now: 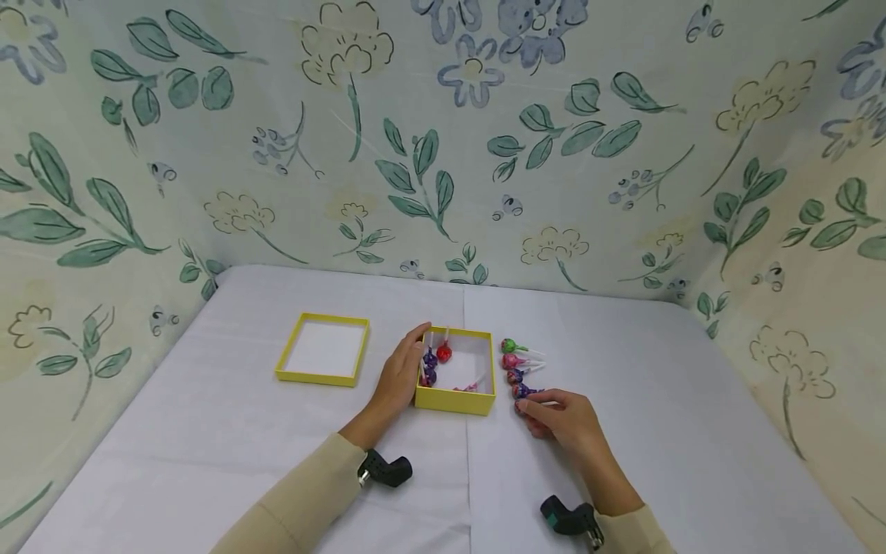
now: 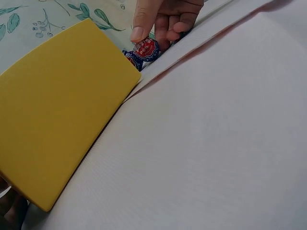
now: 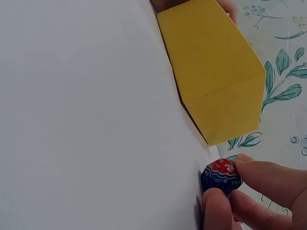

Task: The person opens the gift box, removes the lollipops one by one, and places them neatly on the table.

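An open yellow box (image 1: pixel 454 401) stands on the white tabletop, and the left hand (image 1: pixel 399 375) grips its left side, fingers reaching to the far corner. Inside lie a red lollipop (image 1: pixel 444 352), purple lollipops (image 1: pixel 431 358) along the left wall, and a pink-wrapped piece (image 1: pixel 472 386) by the front wall. To the right of the box, the right hand (image 1: pixel 562 417) pinches a lollipop (image 3: pixel 221 175) with a red and blue wrapper between thumb and fingers. It is at the near end of a row with a green lollipop (image 1: pixel 509 345) and a pink lollipop (image 1: pixel 511 361); its stick is hidden.
A yellow-rimmed box lid (image 1: pixel 317 378) lies inside-up to the left of the box. More blue-wrapped lollipops (image 1: pixel 515 376) lie in the row, sticks pointing right. Flower-patterned cloth (image 1: pixel 415 100) hangs behind and at both sides of the white table (image 1: pixel 228 431).
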`<state>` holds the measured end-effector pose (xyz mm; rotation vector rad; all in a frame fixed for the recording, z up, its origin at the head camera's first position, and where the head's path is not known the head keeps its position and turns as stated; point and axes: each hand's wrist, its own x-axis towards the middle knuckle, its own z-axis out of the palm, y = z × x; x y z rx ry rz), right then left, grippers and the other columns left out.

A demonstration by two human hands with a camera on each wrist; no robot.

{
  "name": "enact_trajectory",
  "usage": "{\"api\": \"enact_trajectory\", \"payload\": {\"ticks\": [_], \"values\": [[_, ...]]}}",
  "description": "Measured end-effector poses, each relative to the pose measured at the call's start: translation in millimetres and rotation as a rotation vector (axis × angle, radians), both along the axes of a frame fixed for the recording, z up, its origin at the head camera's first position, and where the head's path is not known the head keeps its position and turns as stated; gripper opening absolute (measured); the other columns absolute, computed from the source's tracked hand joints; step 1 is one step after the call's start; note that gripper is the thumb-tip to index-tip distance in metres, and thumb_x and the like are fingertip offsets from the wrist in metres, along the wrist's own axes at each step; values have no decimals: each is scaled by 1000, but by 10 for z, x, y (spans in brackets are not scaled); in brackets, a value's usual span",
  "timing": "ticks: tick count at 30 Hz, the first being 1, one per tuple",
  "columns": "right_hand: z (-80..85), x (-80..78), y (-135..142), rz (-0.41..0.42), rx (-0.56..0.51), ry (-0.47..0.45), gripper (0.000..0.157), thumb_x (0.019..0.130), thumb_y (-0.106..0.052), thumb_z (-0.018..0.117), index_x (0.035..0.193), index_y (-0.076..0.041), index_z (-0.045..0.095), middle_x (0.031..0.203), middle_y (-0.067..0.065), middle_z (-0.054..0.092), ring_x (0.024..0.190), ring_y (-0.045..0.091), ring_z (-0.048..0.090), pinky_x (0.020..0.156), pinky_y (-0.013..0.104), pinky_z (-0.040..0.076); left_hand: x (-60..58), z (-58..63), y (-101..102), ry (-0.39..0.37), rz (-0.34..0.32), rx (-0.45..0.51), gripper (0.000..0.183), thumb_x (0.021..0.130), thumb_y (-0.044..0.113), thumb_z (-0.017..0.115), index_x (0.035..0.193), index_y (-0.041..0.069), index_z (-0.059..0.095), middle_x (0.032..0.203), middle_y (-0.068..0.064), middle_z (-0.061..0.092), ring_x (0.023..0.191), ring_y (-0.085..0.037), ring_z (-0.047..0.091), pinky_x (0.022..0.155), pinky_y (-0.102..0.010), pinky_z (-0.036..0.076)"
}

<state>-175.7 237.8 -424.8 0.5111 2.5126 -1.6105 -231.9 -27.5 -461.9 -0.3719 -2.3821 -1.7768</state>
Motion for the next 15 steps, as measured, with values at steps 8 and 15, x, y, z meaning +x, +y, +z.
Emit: {"api": "enact_trajectory", "payload": {"ticks": [8,15], "values": [[-9,-22,4,14,50,-1,36,84,-27,75,106,0,68,75,6,67,59,13,63,59,25,57,-1,0,5,1,8,-5,49,105,43,25,149,24,36,153,7,35,142,-14,28,117,-38,22],[-15,-26,18,8,39,1,36,86,-26,73,109,1,66,77,6,69,59,14,64,58,27,58,-9,-7,4,-1,5,-8,47,105,41,24,149,27,35,153,7,34,142,-13,27,117,-38,22]]}}
